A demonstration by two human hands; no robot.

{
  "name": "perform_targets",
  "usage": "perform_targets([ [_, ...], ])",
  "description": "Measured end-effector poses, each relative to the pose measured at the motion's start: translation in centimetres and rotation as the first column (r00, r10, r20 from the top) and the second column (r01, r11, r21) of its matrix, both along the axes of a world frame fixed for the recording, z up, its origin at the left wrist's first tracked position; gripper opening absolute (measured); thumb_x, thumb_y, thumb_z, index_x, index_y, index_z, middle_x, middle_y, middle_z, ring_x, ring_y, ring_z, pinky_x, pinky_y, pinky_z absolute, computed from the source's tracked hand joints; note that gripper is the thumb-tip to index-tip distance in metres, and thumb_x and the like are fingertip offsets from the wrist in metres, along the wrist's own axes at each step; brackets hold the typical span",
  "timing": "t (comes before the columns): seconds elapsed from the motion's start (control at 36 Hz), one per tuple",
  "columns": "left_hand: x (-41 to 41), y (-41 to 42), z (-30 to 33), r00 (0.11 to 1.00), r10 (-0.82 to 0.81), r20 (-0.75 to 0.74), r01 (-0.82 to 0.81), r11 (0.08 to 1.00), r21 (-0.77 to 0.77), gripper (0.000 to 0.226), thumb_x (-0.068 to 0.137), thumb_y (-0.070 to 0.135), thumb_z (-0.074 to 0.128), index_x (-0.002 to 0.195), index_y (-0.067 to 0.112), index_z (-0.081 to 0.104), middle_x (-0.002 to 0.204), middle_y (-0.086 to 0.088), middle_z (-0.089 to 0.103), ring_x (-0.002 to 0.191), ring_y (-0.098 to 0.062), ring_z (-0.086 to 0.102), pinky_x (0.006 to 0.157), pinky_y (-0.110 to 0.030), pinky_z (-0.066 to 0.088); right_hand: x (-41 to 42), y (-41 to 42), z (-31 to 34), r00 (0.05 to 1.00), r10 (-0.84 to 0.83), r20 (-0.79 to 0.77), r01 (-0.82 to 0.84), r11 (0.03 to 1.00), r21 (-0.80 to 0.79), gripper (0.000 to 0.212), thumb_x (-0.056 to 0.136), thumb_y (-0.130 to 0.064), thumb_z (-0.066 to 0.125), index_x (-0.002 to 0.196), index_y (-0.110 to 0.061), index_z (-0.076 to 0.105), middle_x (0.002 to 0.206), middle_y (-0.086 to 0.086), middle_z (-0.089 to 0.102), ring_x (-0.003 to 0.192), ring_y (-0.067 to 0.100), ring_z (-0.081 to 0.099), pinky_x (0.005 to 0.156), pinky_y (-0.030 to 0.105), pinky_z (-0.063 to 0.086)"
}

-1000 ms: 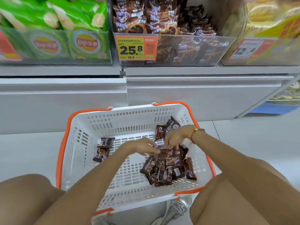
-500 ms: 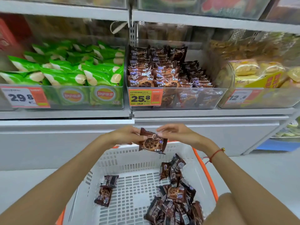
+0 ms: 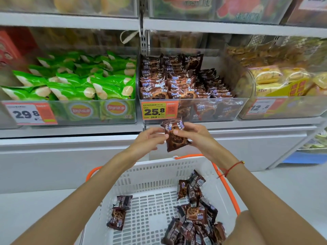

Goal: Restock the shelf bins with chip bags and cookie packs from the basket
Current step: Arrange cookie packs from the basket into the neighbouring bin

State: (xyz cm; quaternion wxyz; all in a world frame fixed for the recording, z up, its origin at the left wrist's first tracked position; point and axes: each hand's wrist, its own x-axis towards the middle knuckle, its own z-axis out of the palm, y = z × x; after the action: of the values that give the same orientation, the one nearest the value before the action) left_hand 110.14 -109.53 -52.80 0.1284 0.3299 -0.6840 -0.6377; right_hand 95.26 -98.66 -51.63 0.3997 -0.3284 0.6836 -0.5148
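— Blurred badly right of the cookie bin (image 3: 192, 108): yellow packs (image 3: 276, 76), print unreadable.

— Cut off at the bottom edge below it, too: basket (image 3: 159, 172), near rim gone.

— Above that bin, top shelf bins (image 3: 212, 7) sliced by the frame.

— Small print on its price tag (image 3: 159, 111)? Too tiny to read.

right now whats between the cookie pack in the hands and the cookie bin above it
In the head view, only the bin's clear front wall with the yellow 25.8 price tag lies between the held cookie pack and the cookie bin; the pack's top overlaps the bin's lower edge.
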Motion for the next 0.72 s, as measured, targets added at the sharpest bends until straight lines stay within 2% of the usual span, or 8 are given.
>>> perform_targets([
  [0.14, -0.4, 0.5, 1.1, 0.983, 0.069, -0.17, -0.104, 0.972, -0.209, 0.02, 0.093, 0.006, 0.057, 0.084, 0.024, 0.061, 0.08, 0.005, 0.067, 0.076, -0.007, 0.064, 0.066, -0.01, 0.044, 0.1, 0.6, 1.2, 1.0, 0.003, -0.03, -0.005, 0.998, -0.055, 0.017, 0.092, -0.024, 0.062, 0.106, -0.03, 0.069, 0.105, -0.004, 0.072, 0.098, 0.008, 0.066, 0.089, 0.027, 0.048],
  [0.25, -0.6, 0.4, 2.9, 0.976, 0.053, -0.21, -0.143, 0.886, -0.441, 0.017, 0.088, 0.012, 0.066, 0.087, 0.029, 0.065, 0.087, 0.013, 0.07, 0.082, -0.003, 0.064, 0.072, -0.021, 0.048, -0.2, 0.7, 2.8, 0.998, -0.046, -0.054, 0.038, 0.99, -0.135, 0.018, 0.092, -0.02, 0.062, 0.107, -0.027, 0.069, 0.1, -0.005, 0.074, 0.095, 0.01, 0.067, 0.09, 0.026, 0.05],
  [0.31, -0.6, -0.3, 4.5, 0.956, 0.107, -0.274, -0.253, 0.774, -0.581, 0.015, 0.087, 0.015, 0.066, 0.088, 0.03, 0.066, 0.088, 0.017, 0.069, 0.081, 0.0, 0.063, 0.072, -0.023, 0.049, -1.0, 0.6, 4.0, 0.994, -0.1, -0.044, 0.09, 0.979, -0.182, 0.023, 0.09, -0.019, 0.065, 0.113, -0.02, 0.067, 0.095, -0.012, 0.073, 0.091, 0.003, 0.065, 0.086, 0.021, 0.049],
  [0.36, -0.7, -1.4, 6.5, 0.923, 0.168, -0.347, -0.371, 0.634, -0.679, 0.012, 0.088, 0.019, 0.064, 0.091, 0.03, 0.066, 0.089, 0.021, 0.067, 0.083, 0.001, 0.061, 0.072, -0.024, 0.048, -2.2, 0.4, 5.5, 0.986, -0.16, -0.045, 0.148, 0.968, -0.204, 0.028, 0.085, -0.023, 0.07, 0.111, -0.027, 0.062, 0.089, -0.018, 0.071, 0.092, 0.001, 0.064, 0.086, 0.023, 0.047],
  [0.44, -1.7, -3.6, 8.9, 0.89, 0.255, -0.379, -0.452, 0.371, -0.811, 0.014, 0.09, 0.021, 0.06, 0.101, 0.029, 0.064, 0.096, 0.02, 0.061, 0.091, -0.005, 0.055, 0.076, -0.025, 0.043, -4.3, -0.4, 7.8, 0.965, -0.251, -0.071, 0.232, 0.95, -0.208, 0.036, 0.076, -0.032, 0.077, 0.108, -0.026, 0.062, 0.093, -0.007, 0.073, 0.095, 0.012, 0.066, 0.085, 0.029, 0.047],
  [0.53, -3.4, -6.6, 9.7, 0.89, 0.322, -0.323, -0.388, 0.163, -0.907, 0.02, 0.091, 0.023, 0.057, 0.111, 0.022, 0.061, 0.109, 0.006, 0.062, 0.102, -0.016, 0.051, 0.082, -0.032, 0.04, -6.2, -1.2, 9.8, 0.941, -0.307, -0.144, 0.28, 0.943, -0.183, 0.043, 0.073, -0.038, 0.079, 0.11, -0.023, 0.063, 0.105, 0.002, 0.07, 0.098, 0.017, 0.066, 0.083, 0.032, 0.049],
  [0.67, -5.5, -9.3, 9.3, 0.885, 0.439, -0.156, -0.244, 0.152, -0.958, 0.034, 0.097, 0.03, 0.045, 0.127, 0.018, 0.055, 0.126, 0.0, 0.056, 0.117, -0.02, 0.046, 0.096, -0.036, 0.035, -9.7, -3.3, 11.9, 0.89, -0.372, -0.265, 0.336, 0.926, -0.172, 0.033, 0.082, -0.028, 0.075, 0.11, -0.015, 0.062, 0.09, -0.001, 0.069, 0.065, 0.006, 0.063, 0.055, 0.015, 0.044],
  [0.72, -5.8, -9.7, 8.9, 0.869, 0.481, -0.116, -0.215, 0.155, -0.964, 0.037, 0.098, 0.031, 0.042, 0.13, 0.015, 0.052, 0.127, -0.003, 0.055, 0.117, -0.022, 0.046, 0.097, -0.037, 0.034, -11.2, -4.5, 12.0, 0.863, -0.41, -0.295, 0.38, 0.912, -0.157, 0.035, 0.083, -0.025, 0.074, 0.112, -0.012, 0.061, 0.09, 0.001, 0.068, 0.06, 0.007, 0.062, 0.052, 0.016, 0.046],
])
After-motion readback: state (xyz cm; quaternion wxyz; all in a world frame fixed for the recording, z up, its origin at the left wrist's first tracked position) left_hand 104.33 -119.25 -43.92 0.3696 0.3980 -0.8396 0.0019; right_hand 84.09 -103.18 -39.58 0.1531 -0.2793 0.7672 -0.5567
